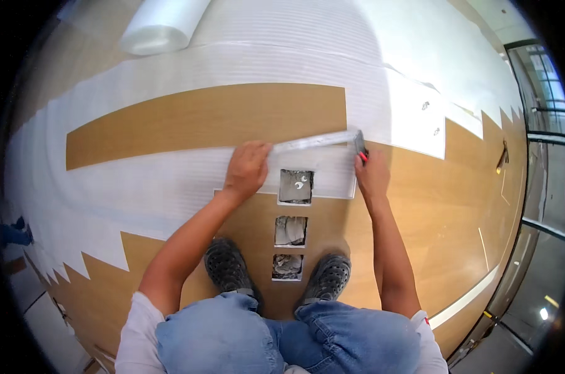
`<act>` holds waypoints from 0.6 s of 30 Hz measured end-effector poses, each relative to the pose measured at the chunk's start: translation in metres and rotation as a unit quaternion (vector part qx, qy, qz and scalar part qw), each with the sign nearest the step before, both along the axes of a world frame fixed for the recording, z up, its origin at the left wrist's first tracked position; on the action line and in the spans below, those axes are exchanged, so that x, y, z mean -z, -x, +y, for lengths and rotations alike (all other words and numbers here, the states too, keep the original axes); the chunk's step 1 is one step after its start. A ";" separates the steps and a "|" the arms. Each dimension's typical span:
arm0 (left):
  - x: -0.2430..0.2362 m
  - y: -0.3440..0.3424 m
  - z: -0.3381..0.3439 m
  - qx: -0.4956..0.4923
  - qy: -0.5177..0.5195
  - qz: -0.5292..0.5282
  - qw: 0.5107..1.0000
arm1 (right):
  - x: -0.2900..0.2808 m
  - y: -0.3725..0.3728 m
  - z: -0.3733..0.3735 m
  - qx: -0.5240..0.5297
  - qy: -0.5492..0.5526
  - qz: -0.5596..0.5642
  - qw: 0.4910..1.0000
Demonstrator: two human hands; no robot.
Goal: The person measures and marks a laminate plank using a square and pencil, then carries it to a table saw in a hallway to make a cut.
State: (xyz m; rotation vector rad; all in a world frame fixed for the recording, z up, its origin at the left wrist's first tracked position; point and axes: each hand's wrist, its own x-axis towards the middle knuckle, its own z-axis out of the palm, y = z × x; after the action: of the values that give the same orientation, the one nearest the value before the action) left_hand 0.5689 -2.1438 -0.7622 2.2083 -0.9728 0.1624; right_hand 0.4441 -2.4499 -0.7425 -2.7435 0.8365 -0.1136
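Note:
My left hand (248, 167) is closed on the left end of a flat, silver-white straight strip (313, 142), which looks like a ruler. The strip runs across to the right, along the near edge of a wood-look floor plank (207, 115) lying loose on white foam underlay (170, 174). My right hand (373, 174) grips a dark grey and red tool (360, 144) that meets the strip's right end. Whether the two form one tool, such as a square, I cannot tell. Both hands are near the plank's right end, beyond my shoes.
Between my shoes and hands, three square openings (290, 230) in a row show grey, rough material. Laid flooring (432, 212) spreads right, with a stepped edge at left. A foam roll (161, 28) lies at the far left. Pliers-like tool (503, 156) and glass panels (547, 187) are at right.

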 end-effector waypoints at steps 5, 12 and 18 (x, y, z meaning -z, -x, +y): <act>0.014 0.011 0.084 -0.268 0.168 0.320 0.893 | -0.016 0.112 -0.033 0.130 -0.027 -0.008 0.991; 0.016 -0.028 0.162 -0.371 0.440 0.538 0.616 | -0.004 0.232 -0.074 0.331 0.010 0.121 0.936; 0.027 -0.051 0.153 -0.355 0.491 0.593 0.531 | 0.002 0.118 -0.056 0.186 -0.128 -0.098 0.969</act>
State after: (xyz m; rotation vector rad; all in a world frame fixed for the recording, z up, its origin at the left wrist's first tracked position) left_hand 0.6203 -1.9905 -0.7887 0.9636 0.7364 -0.3476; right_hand 0.3263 -2.5055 -0.7446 -2.2681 1.2049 -0.3207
